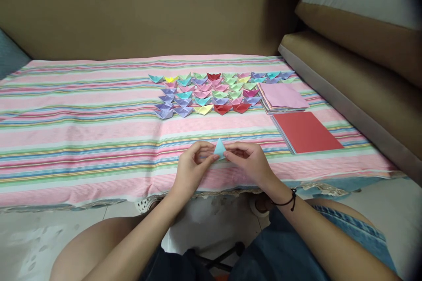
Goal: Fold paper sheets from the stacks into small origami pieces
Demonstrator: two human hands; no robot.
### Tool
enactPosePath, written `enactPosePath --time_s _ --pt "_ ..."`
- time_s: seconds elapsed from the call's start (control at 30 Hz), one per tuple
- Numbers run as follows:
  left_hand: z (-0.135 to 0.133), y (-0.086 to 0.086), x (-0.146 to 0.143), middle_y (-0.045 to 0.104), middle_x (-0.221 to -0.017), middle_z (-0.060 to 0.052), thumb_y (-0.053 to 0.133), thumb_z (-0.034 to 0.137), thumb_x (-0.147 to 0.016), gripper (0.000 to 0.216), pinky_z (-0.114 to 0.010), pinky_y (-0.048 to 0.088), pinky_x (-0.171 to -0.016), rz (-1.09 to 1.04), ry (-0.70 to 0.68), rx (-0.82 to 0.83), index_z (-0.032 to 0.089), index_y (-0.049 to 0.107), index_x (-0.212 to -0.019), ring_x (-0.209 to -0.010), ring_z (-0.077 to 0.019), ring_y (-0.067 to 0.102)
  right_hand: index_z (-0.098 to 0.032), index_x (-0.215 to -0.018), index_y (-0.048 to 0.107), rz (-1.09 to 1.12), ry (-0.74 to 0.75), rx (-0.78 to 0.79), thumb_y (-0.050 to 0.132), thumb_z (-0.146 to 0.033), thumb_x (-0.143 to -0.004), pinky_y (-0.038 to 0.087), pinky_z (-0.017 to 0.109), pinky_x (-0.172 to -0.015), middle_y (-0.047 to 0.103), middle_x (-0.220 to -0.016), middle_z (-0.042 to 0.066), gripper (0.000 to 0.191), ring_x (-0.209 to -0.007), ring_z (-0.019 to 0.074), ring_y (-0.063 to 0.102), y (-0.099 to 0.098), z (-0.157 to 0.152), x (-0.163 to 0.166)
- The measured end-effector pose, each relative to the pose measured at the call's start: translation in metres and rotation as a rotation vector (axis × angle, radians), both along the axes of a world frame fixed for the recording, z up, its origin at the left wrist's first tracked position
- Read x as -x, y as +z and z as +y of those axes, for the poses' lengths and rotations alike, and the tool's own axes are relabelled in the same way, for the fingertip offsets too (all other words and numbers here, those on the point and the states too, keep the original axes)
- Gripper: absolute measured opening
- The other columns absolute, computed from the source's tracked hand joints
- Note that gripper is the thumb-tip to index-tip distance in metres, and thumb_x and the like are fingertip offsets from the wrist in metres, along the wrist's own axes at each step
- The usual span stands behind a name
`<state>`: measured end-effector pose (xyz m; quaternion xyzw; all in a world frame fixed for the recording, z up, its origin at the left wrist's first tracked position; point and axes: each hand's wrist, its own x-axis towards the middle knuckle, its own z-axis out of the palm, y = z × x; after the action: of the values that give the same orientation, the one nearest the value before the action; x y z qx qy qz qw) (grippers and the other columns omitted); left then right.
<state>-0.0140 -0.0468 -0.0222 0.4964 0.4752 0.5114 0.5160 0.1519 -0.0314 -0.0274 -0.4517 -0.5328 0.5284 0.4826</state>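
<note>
Both hands pinch a blue paper [219, 148] just inside the near edge of the striped cloth [82, 140].

The left hand [191, 167] grips the paper's left corner with thumb and fingertips, and the right hand [250, 160] grips its right corner the same way. The folded triangle sits between them, equally near to each, its tip pointing away toward the far edge and its base running left to right. Rows of boats [217, 92] lie well beyond, toward the far edge. A pink stack [283, 96] and a red stack [306, 131] sit on the right-hand side, the red one nearer the right hand.
</note>
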Motion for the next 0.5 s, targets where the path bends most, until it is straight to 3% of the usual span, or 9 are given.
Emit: enactPosePath --time_s 0.13,0.23,0.33,0.4,0.5 --pt "0.000 0.001 0.000 0.068 -0.072 0.000 0.078 0.024 -0.063 0.026 -0.021 0.051 -0.065 -0.107 0.067 0.082 0.016 0.062 -0.081 -0.067 -0.0109 0.064 -0.019 -0.088 0.070 -0.052 0.013 -0.086 0.071 -0.029 -0.072 0.057 0.034 -0.070 0.073 -0.081 0.005 0.018 -0.075 0.0194 0.069 0.003 -0.004 0.001" --pt "0.000 0.003 0.000 0.067 -0.071 0.001 0.078 0.024 -0.063 0.029 -0.020 0.050 -0.063 -0.130 0.145 0.081 0.016 0.062 -0.085 -0.066 -0.0105 0.063 -0.021 -0.085 0.070 -0.217 -0.108 -0.364 0.065 -0.024 -0.079 0.056 0.033 -0.075 0.069 -0.088 0.006 0.009 -0.083 0.0190 0.066 0.007 -0.008 0.003" --pt "-0.003 0.007 -0.002 0.067 -0.067 0.001 0.077 0.025 -0.064 0.026 -0.021 0.050 -0.063 -0.097 0.111 0.054 0.016 0.063 -0.084 -0.065 -0.0121 0.064 -0.024 -0.085 0.071 -0.364 -0.142 -0.594 0.059 -0.019 -0.083 0.054 0.034 -0.079 0.066 -0.088 0.005 0.013 -0.088 0.0194 0.063 0.008 -0.011 0.007" --pt "-0.006 0.009 -0.004 0.068 -0.067 0.001 0.077 0.026 -0.065 0.023 -0.023 0.051 -0.064 -0.094 0.062 0.058 0.016 0.063 -0.081 -0.065 -0.0135 0.064 -0.026 -0.090 0.071 -0.394 -0.123 -0.608 0.055 -0.018 -0.085 0.054 0.034 -0.080 0.066 -0.090 0.006 0.018 -0.089 0.0197 0.063 0.008 -0.012 0.009" --pt "-0.008 0.010 -0.006 0.072 -0.083 -0.003 0.076 0.029 -0.067 0.026 -0.027 0.055 -0.072 -0.139 -0.005 0.077 0.016 0.067 -0.088 -0.077 -0.0174 0.067 -0.026 -0.094 0.071 -0.390 -0.103 -0.560 0.054 -0.020 -0.086 0.054 0.035 -0.080 0.068 -0.093 0.006 0.020 -0.090 0.0204 0.064 0.008 -0.013 0.011"
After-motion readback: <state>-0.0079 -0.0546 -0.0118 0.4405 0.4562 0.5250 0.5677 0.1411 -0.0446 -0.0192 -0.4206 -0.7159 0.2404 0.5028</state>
